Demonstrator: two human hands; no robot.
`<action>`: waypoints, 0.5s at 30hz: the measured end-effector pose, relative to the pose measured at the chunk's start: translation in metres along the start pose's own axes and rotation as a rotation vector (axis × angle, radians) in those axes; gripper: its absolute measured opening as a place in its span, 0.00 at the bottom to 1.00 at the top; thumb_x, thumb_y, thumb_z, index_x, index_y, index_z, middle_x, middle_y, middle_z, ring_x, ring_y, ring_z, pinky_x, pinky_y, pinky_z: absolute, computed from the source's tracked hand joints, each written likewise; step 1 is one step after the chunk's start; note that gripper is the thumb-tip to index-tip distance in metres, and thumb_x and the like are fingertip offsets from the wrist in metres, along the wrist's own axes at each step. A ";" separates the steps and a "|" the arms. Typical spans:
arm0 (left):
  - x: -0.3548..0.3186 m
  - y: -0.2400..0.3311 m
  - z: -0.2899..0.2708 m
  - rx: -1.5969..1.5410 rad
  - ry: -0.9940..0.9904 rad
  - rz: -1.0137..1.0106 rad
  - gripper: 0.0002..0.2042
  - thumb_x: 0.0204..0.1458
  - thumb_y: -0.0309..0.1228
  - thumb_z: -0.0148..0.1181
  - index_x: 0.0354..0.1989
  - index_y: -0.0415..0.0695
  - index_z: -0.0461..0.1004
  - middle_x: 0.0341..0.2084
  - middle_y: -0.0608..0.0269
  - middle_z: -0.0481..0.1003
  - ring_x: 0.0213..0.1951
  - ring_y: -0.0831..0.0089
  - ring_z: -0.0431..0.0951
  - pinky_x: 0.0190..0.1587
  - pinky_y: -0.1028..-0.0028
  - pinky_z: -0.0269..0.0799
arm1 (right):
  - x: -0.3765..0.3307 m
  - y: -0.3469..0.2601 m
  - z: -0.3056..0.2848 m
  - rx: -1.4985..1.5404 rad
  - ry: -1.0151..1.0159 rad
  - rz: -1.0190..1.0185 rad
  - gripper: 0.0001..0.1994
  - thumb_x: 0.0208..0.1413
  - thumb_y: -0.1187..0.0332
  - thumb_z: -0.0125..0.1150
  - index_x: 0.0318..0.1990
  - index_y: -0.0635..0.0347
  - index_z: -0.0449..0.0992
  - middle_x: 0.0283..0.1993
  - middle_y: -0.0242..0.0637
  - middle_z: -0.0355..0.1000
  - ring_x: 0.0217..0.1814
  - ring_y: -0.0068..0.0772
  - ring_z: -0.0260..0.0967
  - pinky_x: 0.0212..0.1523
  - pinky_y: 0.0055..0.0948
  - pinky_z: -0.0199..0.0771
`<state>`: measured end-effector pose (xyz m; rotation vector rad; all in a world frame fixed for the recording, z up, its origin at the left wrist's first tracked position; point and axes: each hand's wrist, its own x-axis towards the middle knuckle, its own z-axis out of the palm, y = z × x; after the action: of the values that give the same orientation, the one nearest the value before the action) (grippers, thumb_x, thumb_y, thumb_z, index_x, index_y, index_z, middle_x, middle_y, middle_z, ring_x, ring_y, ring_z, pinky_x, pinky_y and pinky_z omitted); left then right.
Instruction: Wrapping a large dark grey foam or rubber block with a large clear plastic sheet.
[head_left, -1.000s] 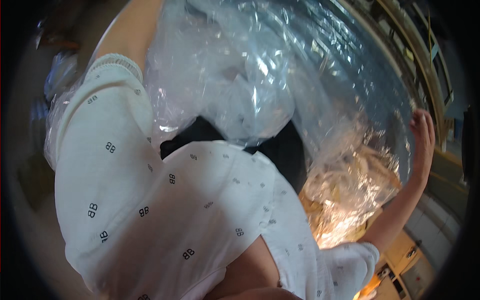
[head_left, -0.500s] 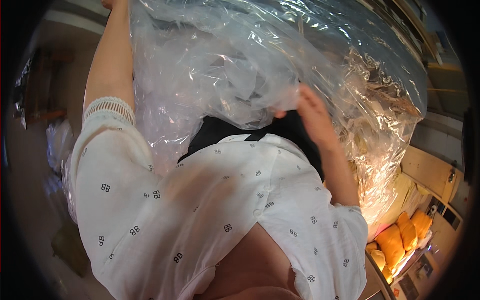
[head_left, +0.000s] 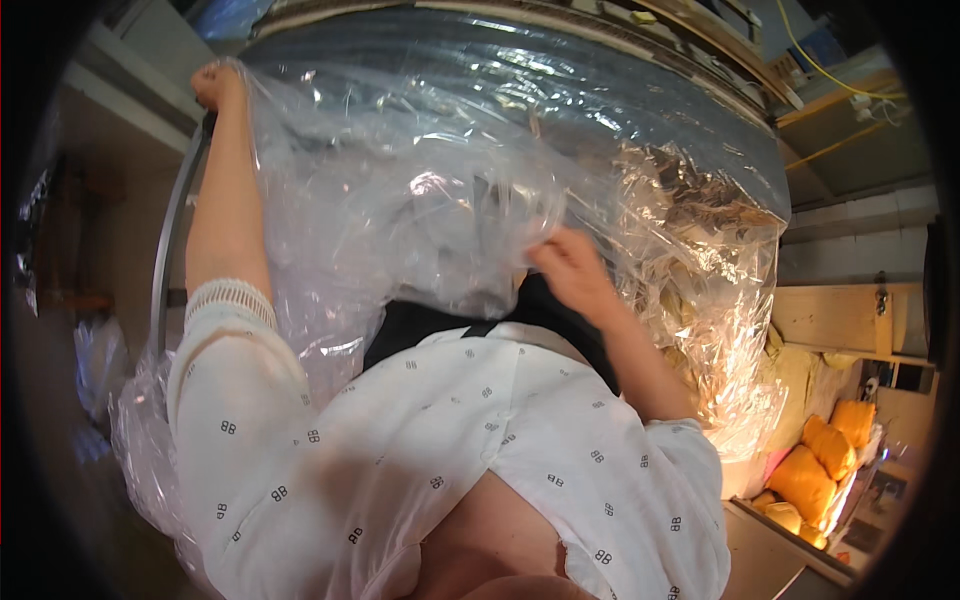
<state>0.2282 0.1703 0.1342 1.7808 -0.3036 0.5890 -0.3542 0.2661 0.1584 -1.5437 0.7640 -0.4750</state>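
Note:
A large sheet of clear, crinkled plastic film [head_left: 400, 180] spreads in front of me and hangs down against my body. At the far left my left arm is stretched out, and my left hand [head_left: 215, 86] is closed in a fist on the film's left edge. Close to my waist, right of the middle, my right hand [head_left: 573, 268] is bent inward with its fingers drawn together on a gathered part of the film. Motion blurs its fingertips slightly, and folds of film partly cover them.
Along the far side runs a wooden edge [head_left: 700, 55], with a yellow cable [head_left: 820, 75] beyond it at the right. Orange cushion-like bundles [head_left: 805, 478] lie at the lower right, near a wooden panel [head_left: 840, 318]. A curved metal bar [head_left: 172, 240] stands left of my arm.
The view has tilted toward the far side, bringing my whole left hand and the far edge into sight. My right hand has moved slightly left, its fingers now drawn in on the film.

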 end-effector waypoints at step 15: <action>0.012 -0.060 0.073 -0.370 -0.416 0.267 0.12 0.48 0.33 0.56 0.36 0.37 0.71 0.33 0.56 0.73 0.35 0.67 0.72 0.43 0.72 0.66 | -0.033 0.054 -0.049 -0.424 0.354 -0.082 0.17 0.49 0.71 0.55 0.49 0.63 0.67 0.50 0.39 0.66 0.55 0.37 0.60 0.56 0.35 0.57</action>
<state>0.2847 0.1190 0.0775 1.4976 -0.8896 0.3123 -0.4214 0.2548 0.1166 -1.9160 1.1304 -0.6906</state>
